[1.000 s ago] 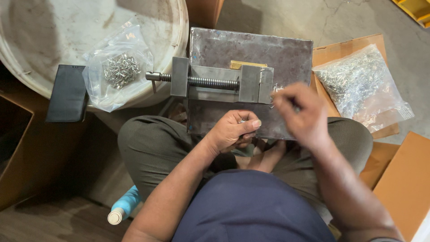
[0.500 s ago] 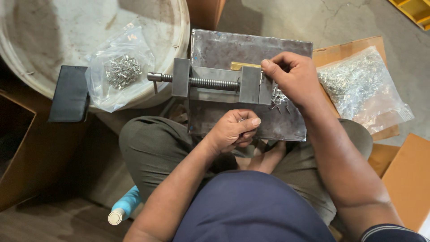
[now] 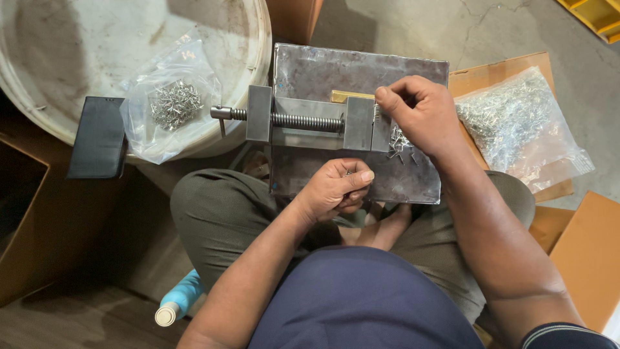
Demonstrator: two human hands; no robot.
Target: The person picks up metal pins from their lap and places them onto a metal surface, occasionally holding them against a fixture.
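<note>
A small workshop, worked at floor level — the person sits cross-legged on a cracked concrete floor (image 3: 516, 26) with a metal plate (image 3: 361, 71) across the lap. On the plate stands a steel vise (image 3: 310, 121) with a threaded screw. Clear bags of small metal parts (image 3: 516, 123) lie on flattened cardboard (image 3: 584, 252) at the plate's right edge — another bag (image 3: 169, 103) rests on a worn white drum (image 3: 77, 58).

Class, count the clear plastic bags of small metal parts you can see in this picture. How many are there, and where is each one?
2. One clear bag lies on the white round tub, left of the vise. The other bag lies on cardboard, right of the right hand. Others may be hidden.
</note>
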